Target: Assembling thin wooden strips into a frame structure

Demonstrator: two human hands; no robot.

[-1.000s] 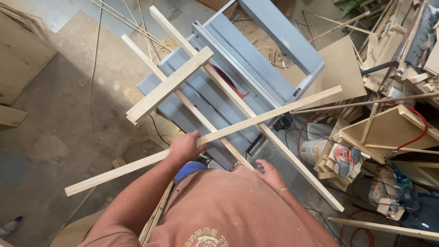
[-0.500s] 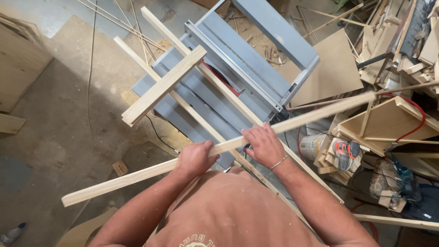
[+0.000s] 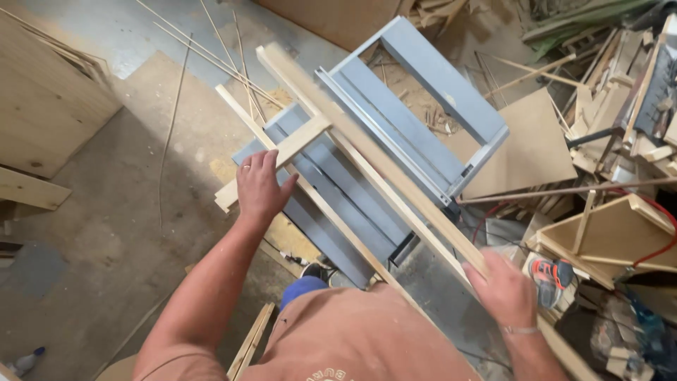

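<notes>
The left hand [image 3: 261, 187] lies flat, fingers spread and open, its grip closed on nothing; the fingertips rest on a short batten [image 3: 278, 161] that lies crosswise over the near-left corner of the saw counter [image 3: 416, 92]. The batten runs from just left of that hand up and to its right, where it meets two long strips. The right hand [image 3: 502, 289] has its grip closed around the near end of a long batten [image 3: 367, 144], fingers wrapped over the top of it. From this hand the long batten slants up and away to the left, lying along the grey counter and passing over its rail, with the far end beyond the counter's edge. A thinner strip [image 3: 331, 219] runs almost parallel just left of it, between the two hands, crossing under the short batten near the left hand's thumb. Right of the right hand, close by, an orange and grey power tool [image 3: 553, 276] sits among offcuts, and a board [image 3: 525, 144] lies on the floor farther up. Left of the left hand, well apart, is a plywood box [image 3: 49, 106] on the dusty floor
</notes>
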